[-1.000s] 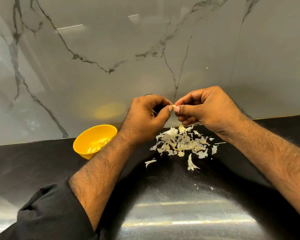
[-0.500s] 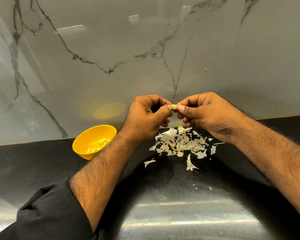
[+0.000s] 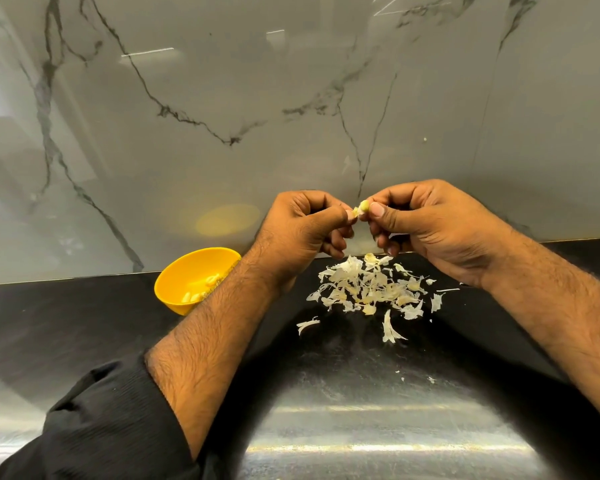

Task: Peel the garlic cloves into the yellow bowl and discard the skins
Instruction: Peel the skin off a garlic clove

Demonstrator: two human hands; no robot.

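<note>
A small pale garlic clove (image 3: 363, 206) is pinched between the fingertips of both hands, held above the counter. My right hand (image 3: 433, 226) grips it with thumb and forefinger. My left hand (image 3: 302, 230) pinches a bit of skin (image 3: 355, 212) at the clove's left end. Directly below the hands lies a loose pile of papery garlic skins (image 3: 371, 289) on the black counter. The yellow bowl (image 3: 184, 271) stands to the left near the wall, partly hidden by my left forearm, with a few peeled cloves (image 3: 196, 292) inside.
A grey marble wall (image 3: 222, 116) rises right behind the black counter (image 3: 66, 323). Stray skin pieces (image 3: 307, 325) lie in front of the pile. The counter's near part (image 3: 378, 427) is shiny and scuffed. A black sleeve (image 3: 101, 427) covers my left upper forearm.
Both hands have stayed together above the skin pile, shifting slightly. The clove shows more between the fingertips now, with a bit of skin pulled to its left.
</note>
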